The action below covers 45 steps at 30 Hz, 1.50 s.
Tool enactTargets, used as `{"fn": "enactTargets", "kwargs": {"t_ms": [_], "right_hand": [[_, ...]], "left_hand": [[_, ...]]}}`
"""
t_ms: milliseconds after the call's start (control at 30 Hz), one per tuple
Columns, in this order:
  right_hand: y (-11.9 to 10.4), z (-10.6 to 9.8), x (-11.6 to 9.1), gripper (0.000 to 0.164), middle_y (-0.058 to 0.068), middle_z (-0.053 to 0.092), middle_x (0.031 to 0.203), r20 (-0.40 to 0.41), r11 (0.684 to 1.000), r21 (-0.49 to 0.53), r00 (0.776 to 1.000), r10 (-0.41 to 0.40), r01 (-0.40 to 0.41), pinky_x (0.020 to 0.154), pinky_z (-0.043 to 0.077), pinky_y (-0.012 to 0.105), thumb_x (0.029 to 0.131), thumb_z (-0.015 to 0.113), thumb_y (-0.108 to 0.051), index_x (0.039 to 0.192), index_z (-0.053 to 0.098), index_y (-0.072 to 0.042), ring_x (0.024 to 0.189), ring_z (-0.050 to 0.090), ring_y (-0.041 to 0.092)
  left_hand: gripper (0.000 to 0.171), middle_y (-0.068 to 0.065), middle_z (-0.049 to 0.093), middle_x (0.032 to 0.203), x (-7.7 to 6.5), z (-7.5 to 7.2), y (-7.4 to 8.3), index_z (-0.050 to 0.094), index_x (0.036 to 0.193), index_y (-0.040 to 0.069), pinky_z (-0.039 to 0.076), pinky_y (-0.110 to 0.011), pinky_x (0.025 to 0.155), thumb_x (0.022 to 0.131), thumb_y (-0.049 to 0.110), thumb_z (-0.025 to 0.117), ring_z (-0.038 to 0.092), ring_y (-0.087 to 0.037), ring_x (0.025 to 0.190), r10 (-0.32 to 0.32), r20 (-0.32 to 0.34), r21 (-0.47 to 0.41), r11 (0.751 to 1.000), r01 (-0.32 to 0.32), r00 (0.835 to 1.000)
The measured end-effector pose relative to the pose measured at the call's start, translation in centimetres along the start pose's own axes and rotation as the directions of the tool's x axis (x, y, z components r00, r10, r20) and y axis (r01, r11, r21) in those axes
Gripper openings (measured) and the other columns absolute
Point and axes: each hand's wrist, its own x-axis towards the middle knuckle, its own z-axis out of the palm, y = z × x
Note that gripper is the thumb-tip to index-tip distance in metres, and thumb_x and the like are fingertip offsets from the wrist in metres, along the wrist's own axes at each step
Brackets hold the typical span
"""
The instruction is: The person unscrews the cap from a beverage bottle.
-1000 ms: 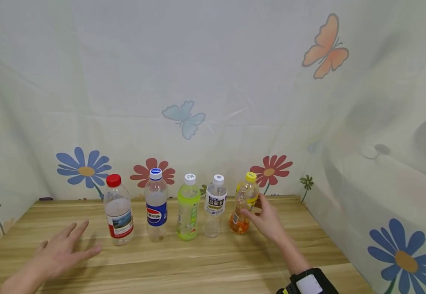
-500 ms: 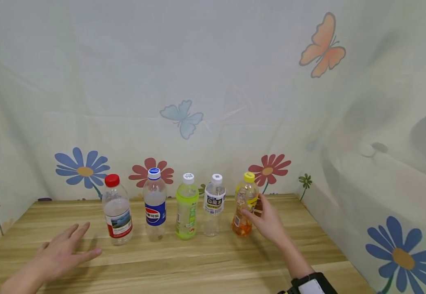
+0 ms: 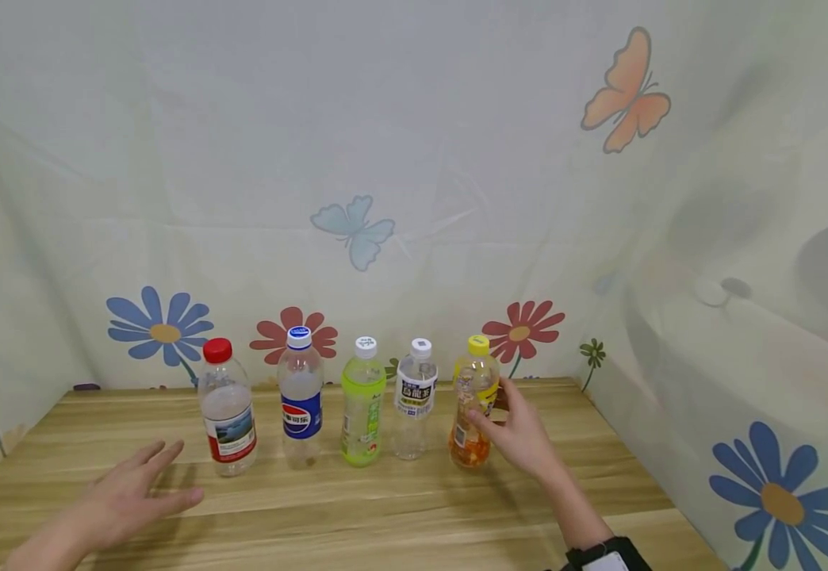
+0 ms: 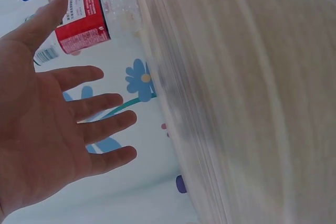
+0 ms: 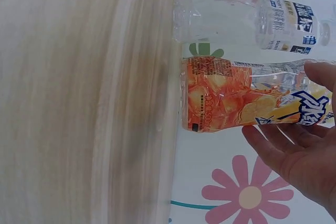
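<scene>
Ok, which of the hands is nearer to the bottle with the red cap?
Left. The left hand is open in front and to the left of the red-capped bottle; the right hand holds the yellow-capped bottle at the row's other end.

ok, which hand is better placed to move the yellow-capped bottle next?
Probably the right hand: it grips the yellow-capped bottle. The left hand is empty, near the red-capped bottle at the row's other end.

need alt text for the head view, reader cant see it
A person's right hand grips a yellow-capped bottle beside four other bottles standing in a row on a wood-grain table. The left hand, fingers spread and holding nothing, is near the red-capped bottle at the row's other end. Behind is a pale backdrop printed with flowers and butterflies.
</scene>
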Motion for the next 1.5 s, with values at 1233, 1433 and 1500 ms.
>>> {"fn": "enactTargets", "kwargs": {"t_ms": [1233, 1433, 1500], "right_hand": [[-3.5, 1.8, -2.0, 0.062, 0.001, 0.055, 0.128, 0.204, 0.991, 0.110, 0.974, -0.093, 0.072, 0.080, 0.053, 0.030, 0.090, 0.074, -0.028, 0.141, 0.040, -0.019, 0.115, 0.056, 0.026], [-3.8, 2.4, -2.3, 0.064, 0.001, 0.054, 0.130, 0.230, 0.987, 0.133, 0.965, -0.124, 0.095, 0.079, 0.054, 0.030, 0.091, 0.073, -0.027, 0.143, 0.038, -0.019, 0.115, 0.056, 0.026], [-3.9, 2.6, -2.4, 0.065, 0.001, 0.053, 0.132, 0.241, 0.984, 0.156, 0.962, -0.127, 0.091, 0.080, 0.054, 0.031, 0.091, 0.073, -0.026, 0.144, 0.037, -0.019, 0.116, 0.055, 0.026]], "left_hand": [[0.092, -0.032, 0.041, 0.136, 0.5, 0.9, 3.4, 0.047, 0.140, -0.003, 0.041, -0.063, 0.086, 0.083, 0.068, 0.062, 0.045, -0.052, 0.119, -0.026, 0.100, -0.128, 0.991, 0.039, 0.995], [0.092, -0.033, 0.043, 0.134, 0.5, 1.1, 3.7, 0.049, 0.138, -0.004, 0.042, -0.063, 0.086, 0.083, 0.068, 0.063, 0.045, -0.052, 0.119, -0.035, 0.101, -0.125, 0.991, 0.048, 0.994], [0.092, -0.033, 0.043, 0.134, 0.5, 1.1, 3.8, 0.049, 0.138, -0.004, 0.042, -0.063, 0.086, 0.082, 0.068, 0.063, 0.045, -0.053, 0.119, -0.033, 0.098, -0.117, 0.992, 0.044, 0.995]]}}
